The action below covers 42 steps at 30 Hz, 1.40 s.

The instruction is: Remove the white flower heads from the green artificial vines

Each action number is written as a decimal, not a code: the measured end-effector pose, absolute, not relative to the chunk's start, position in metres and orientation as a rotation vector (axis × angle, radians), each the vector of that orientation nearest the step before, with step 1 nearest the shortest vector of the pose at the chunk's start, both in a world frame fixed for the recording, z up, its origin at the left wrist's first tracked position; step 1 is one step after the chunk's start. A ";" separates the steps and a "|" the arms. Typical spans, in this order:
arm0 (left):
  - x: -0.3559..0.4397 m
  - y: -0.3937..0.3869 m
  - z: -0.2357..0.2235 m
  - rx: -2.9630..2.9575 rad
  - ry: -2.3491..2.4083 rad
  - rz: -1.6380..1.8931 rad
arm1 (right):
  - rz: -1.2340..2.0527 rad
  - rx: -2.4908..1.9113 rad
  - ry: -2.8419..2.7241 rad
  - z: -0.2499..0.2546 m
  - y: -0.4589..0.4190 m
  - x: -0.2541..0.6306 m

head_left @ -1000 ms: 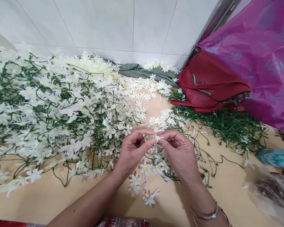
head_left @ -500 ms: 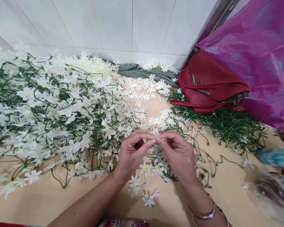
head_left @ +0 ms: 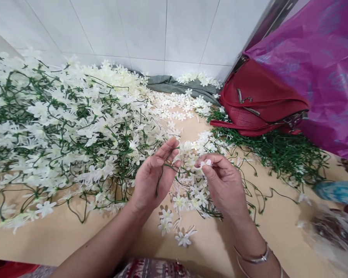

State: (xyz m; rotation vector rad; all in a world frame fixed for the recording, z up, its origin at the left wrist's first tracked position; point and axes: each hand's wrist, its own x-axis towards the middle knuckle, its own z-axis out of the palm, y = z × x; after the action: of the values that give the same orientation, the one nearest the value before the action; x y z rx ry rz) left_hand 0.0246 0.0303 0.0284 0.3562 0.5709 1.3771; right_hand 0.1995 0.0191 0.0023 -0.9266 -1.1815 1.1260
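Note:
My left hand (head_left: 158,173) is turned palm up, with a thin green artificial stem (head_left: 159,181) lying across the palm and held among its half-curled fingers. My right hand (head_left: 224,181) pinches a small white artificial flower (head_left: 205,163) between thumb and fingertips, a short way to the right of the left hand. Beneath both hands lies a loose heap of white flowers (head_left: 198,195) mixed with pale stamen strands. Close to me on the table, a few single blossoms (head_left: 183,238) sit below the hands.
A big pile of white flowers on green stems (head_left: 75,123) covers the left side. Bare green stems (head_left: 281,154) lie at right under a red handbag (head_left: 263,100). Beyond are a purple plastic bag (head_left: 321,77), a grey-green cloth (head_left: 182,87) and a tiled wall (head_left: 145,31).
My hands were fingertip to fingertip and have moved apart. The left has rolled palm up, showing the green stem; a white flower now shows in the right hand's pinch.

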 end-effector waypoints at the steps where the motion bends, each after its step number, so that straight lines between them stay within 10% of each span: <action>1: 0.024 0.030 0.030 0.323 0.560 1.350 | 1.154 -0.892 -1.215 0.003 0.020 0.201; 25: 0.030 0.015 0.013 2.156 0.925 1.432 | 1.315 -0.973 -1.414 0.026 0.015 0.218; 42: 0.032 0.018 0.016 1.107 0.974 1.287 | 1.442 -0.909 -1.090 0.026 0.019 0.209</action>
State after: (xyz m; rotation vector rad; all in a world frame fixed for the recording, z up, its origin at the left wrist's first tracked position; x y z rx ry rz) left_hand 0.0319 0.0181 0.0160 1.1071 0.9741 1.2874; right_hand 0.2088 0.0191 0.0259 -0.9089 -1.0898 1.4419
